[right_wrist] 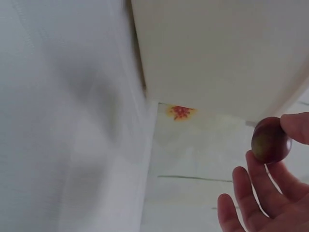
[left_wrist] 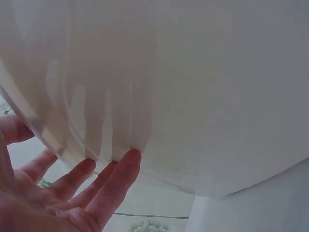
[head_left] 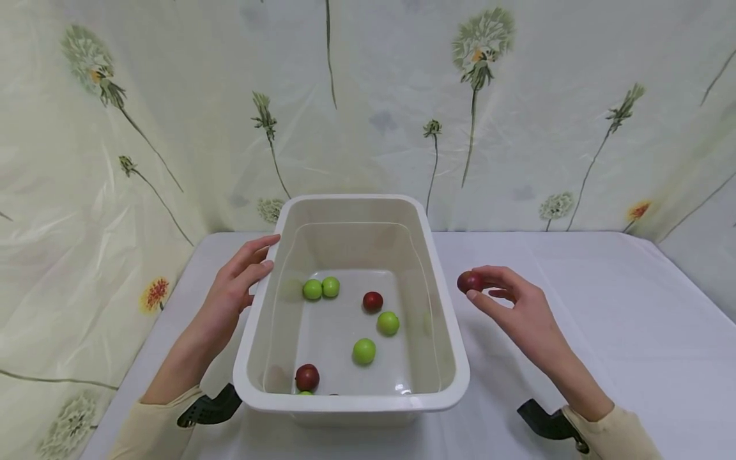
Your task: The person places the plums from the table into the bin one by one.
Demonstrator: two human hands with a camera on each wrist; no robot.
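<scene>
My right hand (head_left: 526, 310) pinches a dark red plum (head_left: 469, 282) between thumb and fingertips, above the table to the right of a white plastic tub (head_left: 451, 358). In the right wrist view the plum (right_wrist: 271, 140) shows a greenish patch, and the lower fingers spread loosely away from it. My left hand (head_left: 227, 294) touches the tub's left side near the rim. Seen from the left wrist, its extended fingertips (left_wrist: 129, 159) lie against the outer wall. Inside the tub are a dark red plum (head_left: 372, 302), another near the front (head_left: 307, 377), and several round green fruits (head_left: 364, 351).
The tub stands on a table with a white cloth (head_left: 604, 332). Behind it hangs a pale curtain (head_left: 374, 147) printed with dandelions. The tub's front wall partly hides fruit at its near end. Black wrist mounts (head_left: 209, 407) sit at both sleeves.
</scene>
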